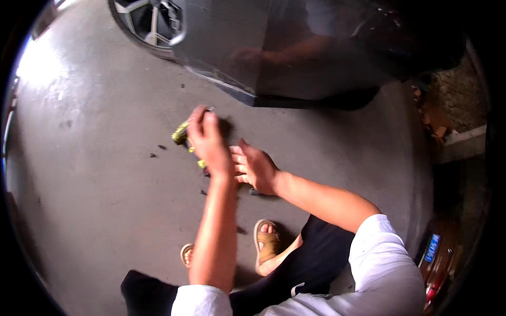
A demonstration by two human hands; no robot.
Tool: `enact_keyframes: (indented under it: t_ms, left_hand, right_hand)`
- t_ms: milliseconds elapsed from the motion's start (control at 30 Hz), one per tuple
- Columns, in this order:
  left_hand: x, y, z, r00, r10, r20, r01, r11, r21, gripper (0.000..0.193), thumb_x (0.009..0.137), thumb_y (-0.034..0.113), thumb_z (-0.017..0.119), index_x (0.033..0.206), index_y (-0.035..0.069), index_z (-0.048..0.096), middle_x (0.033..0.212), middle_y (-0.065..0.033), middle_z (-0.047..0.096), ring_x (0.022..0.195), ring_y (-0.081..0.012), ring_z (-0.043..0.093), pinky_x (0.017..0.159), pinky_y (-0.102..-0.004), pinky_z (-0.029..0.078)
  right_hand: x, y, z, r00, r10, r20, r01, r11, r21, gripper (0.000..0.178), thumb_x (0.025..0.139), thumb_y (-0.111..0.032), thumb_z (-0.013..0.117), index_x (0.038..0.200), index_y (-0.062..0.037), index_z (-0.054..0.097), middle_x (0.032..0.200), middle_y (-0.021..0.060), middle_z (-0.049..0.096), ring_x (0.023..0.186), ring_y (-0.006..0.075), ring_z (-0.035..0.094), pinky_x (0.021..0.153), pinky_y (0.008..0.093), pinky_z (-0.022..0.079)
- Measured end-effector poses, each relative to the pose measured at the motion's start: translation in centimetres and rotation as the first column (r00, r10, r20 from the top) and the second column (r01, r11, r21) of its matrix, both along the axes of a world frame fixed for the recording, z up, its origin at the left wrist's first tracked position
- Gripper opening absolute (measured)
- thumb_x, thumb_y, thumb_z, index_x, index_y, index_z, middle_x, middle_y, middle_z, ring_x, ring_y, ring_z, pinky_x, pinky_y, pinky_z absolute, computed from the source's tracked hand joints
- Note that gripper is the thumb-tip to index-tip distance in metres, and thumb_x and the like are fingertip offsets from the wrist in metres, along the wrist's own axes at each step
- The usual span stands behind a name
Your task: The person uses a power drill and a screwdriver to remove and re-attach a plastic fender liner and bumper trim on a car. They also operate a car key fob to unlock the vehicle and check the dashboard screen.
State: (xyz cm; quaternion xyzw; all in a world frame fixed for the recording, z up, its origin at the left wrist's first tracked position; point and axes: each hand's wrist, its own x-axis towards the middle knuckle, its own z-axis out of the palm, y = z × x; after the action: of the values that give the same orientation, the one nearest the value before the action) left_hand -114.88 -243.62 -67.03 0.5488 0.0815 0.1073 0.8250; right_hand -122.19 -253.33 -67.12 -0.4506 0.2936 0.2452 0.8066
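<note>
My left hand [211,145] is raised over the floor at the middle, its fingers curled and a small dark, shiny bit [210,109] showing by the fingertips. What it holds is mostly hidden. Just left of and behind this hand is a yellow-green and black tool [181,132], partly covered; its exact kind is unclear. My right hand [258,166] is to the right and nearer, its fingers stretched toward the left wrist and somewhat apart. Nothing shows in it.
A dark car [226,47] with a silver-spoked wheel [153,23] stands ahead. Small dark pieces [162,147] lie on the grey floor [105,174]. A dark object [257,191] sits under my right wrist. At the lower right is a reddish vehicle with a blue plate [432,248].
</note>
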Motion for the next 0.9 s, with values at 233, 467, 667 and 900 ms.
enact_keyframes:
  t_ms: [233, 467, 667, 900]
  left_hand:
    - [-4.3, 6.6, -0.5, 0.944, -0.315, 0.102, 0.167, 0.718, 0.676, 0.040, 0.104, 0.026, 0.047, 0.138, 0.007, 0.058, 0.140, -0.0141, 0.059, 0.131, -0.0293, 0.054, 0.114, -0.0431, 0.033]
    - [-0.6, 24.4, 7.9, 0.737, -0.041, -0.675, 0.675, 0.102, 0.731, 0.052, 0.090, 0.047, 0.069, 0.118, 0.003, 0.068, 0.115, -0.0177, 0.072, 0.106, -0.0330, 0.069, 0.090, -0.0432, 0.054]
    - [-17.6, 32.1, 11.9, 0.092, -0.142, -0.986, 0.995, 0.035, 0.088, 0.058, 0.079, 0.056, 0.075, 0.101, 0.002, 0.077, 0.098, -0.0208, 0.074, 0.097, -0.0352, 0.072, 0.085, -0.0459, 0.056]
    - [-30.9, 28.9, 22.4, 0.123, 0.037, -0.992, 0.929, 0.348, 0.128, 0.072, 0.062, 0.040, 0.090, 0.117, 0.000, 0.065, 0.110, -0.0219, 0.071, 0.106, -0.0366, 0.068, 0.092, -0.0447, 0.054]
  right_hand:
    - [2.2, 4.3, 7.2, 0.906, 0.097, 0.411, -0.230, 0.930, 0.287, 0.063, 0.107, -0.042, 0.040, 0.156, -0.0054, 0.027, 0.159, 0.0111, 0.035, 0.146, 0.0236, 0.033, 0.119, 0.0413, 0.029]
    - [2.6, 9.5, 2.1, 0.773, 0.602, 0.201, -0.227, 0.558, -0.798, 0.053, 0.100, -0.048, 0.057, 0.073, -0.0036, 0.065, 0.061, 0.0170, 0.062, 0.056, 0.0267, 0.063, 0.055, 0.0420, 0.048]
    - [-19.9, 24.0, -6.3, 0.648, 0.711, 0.271, -0.681, 0.701, -0.211, 0.049, 0.099, -0.049, 0.061, 0.100, -0.0009, 0.070, 0.077, 0.0012, 0.065, 0.066, 0.0108, 0.059, 0.059, 0.0310, 0.048]
    - [-25.4, 23.5, 8.8, 0.422, 0.850, -0.315, -0.725, 0.525, 0.446, 0.051, 0.104, -0.051, 0.049, 0.096, -0.0054, 0.072, 0.074, -0.0008, 0.064, 0.051, 0.0089, 0.047, 0.044, 0.0260, 0.035]
